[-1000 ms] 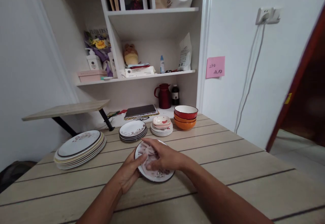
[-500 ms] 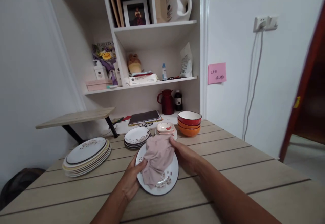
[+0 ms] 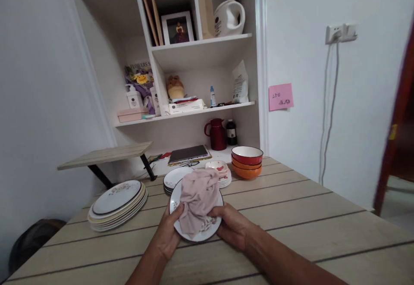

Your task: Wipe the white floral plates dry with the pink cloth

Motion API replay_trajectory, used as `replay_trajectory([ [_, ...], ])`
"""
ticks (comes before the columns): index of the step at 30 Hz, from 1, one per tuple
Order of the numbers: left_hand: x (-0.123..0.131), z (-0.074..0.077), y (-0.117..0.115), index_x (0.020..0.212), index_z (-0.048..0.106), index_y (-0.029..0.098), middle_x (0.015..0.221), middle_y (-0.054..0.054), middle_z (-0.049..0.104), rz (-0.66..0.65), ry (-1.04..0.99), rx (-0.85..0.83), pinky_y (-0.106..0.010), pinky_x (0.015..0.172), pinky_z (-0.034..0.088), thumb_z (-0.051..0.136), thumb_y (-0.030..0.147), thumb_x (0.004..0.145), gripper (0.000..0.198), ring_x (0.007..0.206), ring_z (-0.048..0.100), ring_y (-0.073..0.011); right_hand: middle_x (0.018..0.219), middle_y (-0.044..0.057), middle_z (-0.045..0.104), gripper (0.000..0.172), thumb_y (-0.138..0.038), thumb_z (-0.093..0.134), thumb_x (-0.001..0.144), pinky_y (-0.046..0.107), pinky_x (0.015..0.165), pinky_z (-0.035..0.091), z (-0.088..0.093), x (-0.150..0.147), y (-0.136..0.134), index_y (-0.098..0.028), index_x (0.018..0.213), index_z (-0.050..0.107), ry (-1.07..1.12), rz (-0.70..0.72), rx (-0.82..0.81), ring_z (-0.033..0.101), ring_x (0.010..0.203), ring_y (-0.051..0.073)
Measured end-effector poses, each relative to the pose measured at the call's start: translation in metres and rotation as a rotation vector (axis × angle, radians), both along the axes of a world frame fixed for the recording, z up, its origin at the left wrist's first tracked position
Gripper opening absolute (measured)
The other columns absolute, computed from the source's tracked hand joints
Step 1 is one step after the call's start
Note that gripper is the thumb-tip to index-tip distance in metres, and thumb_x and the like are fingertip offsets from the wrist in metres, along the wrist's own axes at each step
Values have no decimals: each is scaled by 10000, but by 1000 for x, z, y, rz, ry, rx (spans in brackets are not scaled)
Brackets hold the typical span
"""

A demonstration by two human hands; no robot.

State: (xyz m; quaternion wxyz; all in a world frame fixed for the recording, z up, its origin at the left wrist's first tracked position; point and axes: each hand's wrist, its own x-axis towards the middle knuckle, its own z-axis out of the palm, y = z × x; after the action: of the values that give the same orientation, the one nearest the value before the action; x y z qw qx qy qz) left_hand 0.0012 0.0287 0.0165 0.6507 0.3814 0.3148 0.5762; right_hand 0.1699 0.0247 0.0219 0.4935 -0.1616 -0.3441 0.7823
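A white plate point(image 3: 175, 196) with a dark rim and a brown floral print is held tilted above the table. Crumpled over its face lies a pink cloth point(image 3: 199, 196), covering most of it. My left hand point(image 3: 168, 230) grips the plate's left edge, thumb on top against the cloth. On the right edge, my right hand point(image 3: 233, 225) is closed too, its thumb beside the cloth and its fingers beneath the plate. Just behind stands a stack of small dark-rimmed plates point(image 3: 176, 175), partly hidden by the held plate.
Larger plates point(image 3: 118, 196) are stacked at the left, near a small wooden riser point(image 3: 106, 153). Small dishes point(image 3: 223, 177) and stacked red and orange bowls point(image 3: 247, 163) stand behind to the right. A red jug point(image 3: 217, 135) and a dark laptop-like slab point(image 3: 189, 154) sit at the back.
My right hand has moved from the cloth's upper right down to the plate's right edge. The cloth now bunches higher on the plate. The camera view has shifted slightly.
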Motion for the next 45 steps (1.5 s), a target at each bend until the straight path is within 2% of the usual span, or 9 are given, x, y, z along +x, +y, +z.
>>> replay_trajectory([
  [11,-10,-8,27,1390,337,224,1225,-123,492,587,835,437,-445,989,399,639,297,740,720,1040,565,-232,838,101,747,425,-65,545,610,378,858,514,1,-2,6,-101,1018,660,-113,-128,-140,699,775,207],
  [18,-18,12,14,1401,316,260,1415,-137,319,943,1106,869,-494,1112,214,527,327,839,604,1343,286,-269,772,107,736,378,-122,503,621,340,784,523,-4,4,12,-68,963,655,-118,-119,-233,678,695,190],
  [21,-20,15,11,1419,276,289,1499,-124,250,869,1206,984,-496,1114,180,544,357,840,642,1380,244,-272,747,94,731,375,-122,496,589,320,750,519,-7,8,13,-73,923,659,-145,-127,-205,662,661,182],
  [26,-12,8,13,1408,339,289,1502,-107,331,487,1381,1056,-502,1127,63,653,463,746,753,1416,171,-309,872,92,737,499,-100,509,551,318,718,512,-4,7,8,-104,1030,646,-194,-103,-44,665,721,195],
  [30,-4,5,15,1380,399,301,1399,-91,490,190,1435,990,-470,1109,122,709,407,705,750,1332,353,-306,894,80,738,529,-91,555,562,323,695,514,-4,5,5,-137,1083,634,-232,-122,48,672,730,206],
  [32,-3,4,16,1327,474,300,1267,-85,603,217,1457,950,-448,1047,238,696,371,719,651,1192,493,-289,872,75,740,498,-124,620,595,331,717,514,-5,5,6,-146,1093,632,-239,-127,48,673,722,199],
  [36,-10,1,21,918,690,244,849,-64,702,515,1547,884,-368,811,371,585,357,800,194,861,596,-246,912,113,733,460,-364,733,683,368,775,516,-9,6,8,-133,1069,633,-218,-125,-2,681,770,206],
  [40,-18,-2,26,728,653,209,737,-76,659,718,1517,822,-357,746,365,545,363,816,208,779,580,-245,941,121,727,488,-478,688,737,370,762,529,-9,8,7,-137,1078,616,-212,-125,-39,690,786,211],
  [45,-15,0,21,664,626,205,778,-71,604,764,1472,835,-353,760,375,478,303,839,250,812,542,-231,945,125,728,471,-475,646,780,397,846,512,-7,7,7,-124,1091,612,-187,-105,-27,689,841,217],
])
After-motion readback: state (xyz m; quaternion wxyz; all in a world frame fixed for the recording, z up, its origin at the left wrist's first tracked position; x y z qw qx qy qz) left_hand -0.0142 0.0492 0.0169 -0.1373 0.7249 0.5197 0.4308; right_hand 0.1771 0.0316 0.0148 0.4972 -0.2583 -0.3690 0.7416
